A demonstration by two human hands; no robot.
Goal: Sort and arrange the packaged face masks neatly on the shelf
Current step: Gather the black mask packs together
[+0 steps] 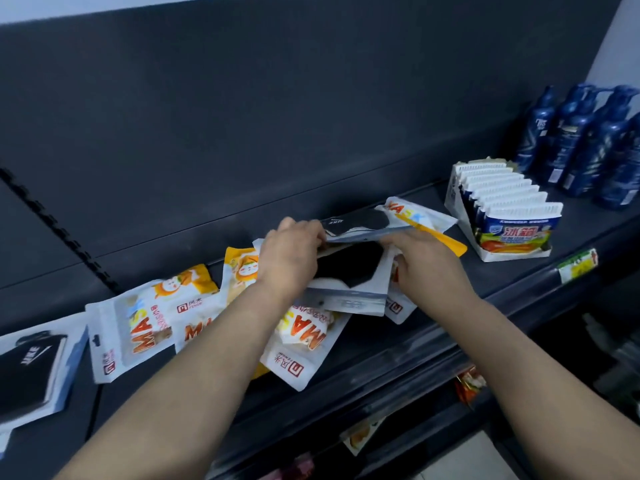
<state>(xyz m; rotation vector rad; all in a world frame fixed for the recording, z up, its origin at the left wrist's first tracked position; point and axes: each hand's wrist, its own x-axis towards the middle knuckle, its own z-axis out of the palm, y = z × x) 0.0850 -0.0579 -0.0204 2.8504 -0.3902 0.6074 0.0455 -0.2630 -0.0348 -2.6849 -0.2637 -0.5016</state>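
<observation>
Sorting was in progress. The left hand [291, 259] pinched the left edge of the upper black-mask packet [360, 223], held just above a second black-mask packet [349, 271] at mid-shelf [519, 271]. The right hand [431, 268] reached between the two packets; its grip could not be determined. Orange MASK packets [138, 327] lay scattered around. The next move likely required squaring both black packets, apart from the orange ones.
</observation>
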